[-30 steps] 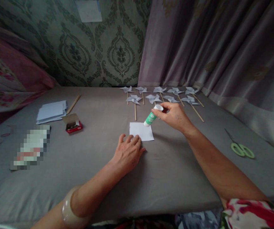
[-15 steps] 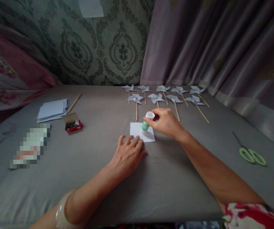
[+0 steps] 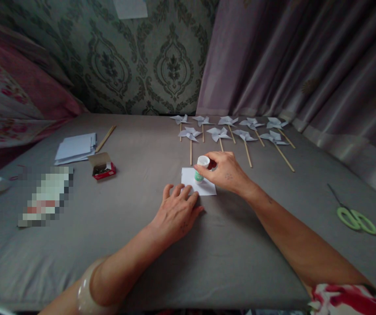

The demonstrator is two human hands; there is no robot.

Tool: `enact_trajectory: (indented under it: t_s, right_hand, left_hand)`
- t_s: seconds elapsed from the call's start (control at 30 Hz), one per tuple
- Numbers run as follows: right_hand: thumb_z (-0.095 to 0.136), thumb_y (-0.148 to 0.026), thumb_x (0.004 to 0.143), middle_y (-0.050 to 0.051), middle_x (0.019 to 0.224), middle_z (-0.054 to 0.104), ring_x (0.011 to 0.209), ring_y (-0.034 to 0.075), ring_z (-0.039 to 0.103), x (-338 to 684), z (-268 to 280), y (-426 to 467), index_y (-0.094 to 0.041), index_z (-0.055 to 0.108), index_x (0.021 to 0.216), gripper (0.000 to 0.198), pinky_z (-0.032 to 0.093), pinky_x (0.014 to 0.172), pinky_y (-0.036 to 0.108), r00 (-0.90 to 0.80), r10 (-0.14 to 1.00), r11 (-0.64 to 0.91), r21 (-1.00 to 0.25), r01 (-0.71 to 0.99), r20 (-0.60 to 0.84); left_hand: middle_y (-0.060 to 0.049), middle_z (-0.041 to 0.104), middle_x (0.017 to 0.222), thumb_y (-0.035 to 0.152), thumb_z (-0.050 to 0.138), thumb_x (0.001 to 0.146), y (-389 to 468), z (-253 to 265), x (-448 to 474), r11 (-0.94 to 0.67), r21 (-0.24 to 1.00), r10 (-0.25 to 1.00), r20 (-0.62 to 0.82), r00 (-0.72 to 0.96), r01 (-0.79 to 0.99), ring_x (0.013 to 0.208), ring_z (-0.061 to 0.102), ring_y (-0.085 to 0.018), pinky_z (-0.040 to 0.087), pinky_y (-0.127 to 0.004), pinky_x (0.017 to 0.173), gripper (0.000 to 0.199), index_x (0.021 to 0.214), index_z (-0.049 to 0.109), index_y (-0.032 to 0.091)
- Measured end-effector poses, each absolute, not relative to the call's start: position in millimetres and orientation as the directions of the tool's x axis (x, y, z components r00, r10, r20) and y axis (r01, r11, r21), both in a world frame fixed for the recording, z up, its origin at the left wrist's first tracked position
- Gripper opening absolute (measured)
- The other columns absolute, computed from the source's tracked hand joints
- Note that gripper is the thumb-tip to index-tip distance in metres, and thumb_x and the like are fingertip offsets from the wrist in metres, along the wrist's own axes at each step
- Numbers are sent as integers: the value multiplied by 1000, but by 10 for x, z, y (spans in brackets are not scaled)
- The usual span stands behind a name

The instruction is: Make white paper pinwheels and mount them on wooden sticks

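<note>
A white and green glue stick [image 3: 199,176] stands nearly upright, its lower end against a small white square of paper [image 3: 207,189]. Fingers and thumb of my right hand [image 3: 225,171] are wrapped around the glue stick. My left hand [image 3: 178,210] lies with fingers spread, its fingertips at the paper's near left edge. Beyond the paper, several white paper pinwheels [image 3: 219,134] on wooden sticks lie in two rows.
To the left are a stack of white paper [image 3: 75,148], wooden sticks [image 3: 106,138], an opened red box [image 3: 104,171] of small metal pieces and a blurred-out packet [image 3: 48,194]. Green-handled scissors [image 3: 355,218] lie at right. A curtain [image 3: 256,57] hangs behind.
The glue stick has become more upright and shifted slightly on the paper in my right hand. My left hand stays at the paper's edge. The whole view has shifted a little.
</note>
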State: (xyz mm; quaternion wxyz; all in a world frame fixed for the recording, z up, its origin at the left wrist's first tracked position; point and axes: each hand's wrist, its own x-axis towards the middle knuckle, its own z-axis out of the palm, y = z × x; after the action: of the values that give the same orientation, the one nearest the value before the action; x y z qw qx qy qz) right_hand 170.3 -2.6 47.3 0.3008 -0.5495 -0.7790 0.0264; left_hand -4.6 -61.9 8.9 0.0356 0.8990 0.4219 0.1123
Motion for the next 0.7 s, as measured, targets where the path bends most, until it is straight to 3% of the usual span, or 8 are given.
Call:
enact_trajectory:
  t_s: [0.23, 0.43, 0.7]
  right_hand:
    - [65, -48, 76, 1, 60, 63, 61, 16, 57, 1737, 323, -21, -19, 63, 61, 32, 36, 73, 33, -208, 919, 328, -359, 874, 335]
    - [61, -38, 79, 2, 58, 63, 61, 17, 58, 1683, 259, -7, -18, 62, 61, 27, 36, 74, 32, -215, 906, 346, -344, 873, 366]
    - [58, -33, 78, 2, 62, 60, 66, 16, 55, 1729, 188, 40, -18, 55, 62, 22, 35, 82, 33, -352, 835, 500, -315, 807, 423]
  left_hand:
    - [-11, 51, 139, 45, 38, 95, -549, 69, -92, -604, 191, 797, 146, 586, 774, 129, 39, -35, 23, -60, 104, 40, 125, 53, 23]
    - [-10, 49, 142, 49, 34, 95, -532, 53, -98, -613, 166, 790, 135, 598, 773, 132, 37, -35, 21, -63, 106, 46, 130, 51, 24]
    - [-11, 53, 136, 49, 38, 94, -515, 99, -84, -624, 146, 781, 137, 609, 768, 128, 42, -33, 21, -62, 107, 44, 126, 54, 23]
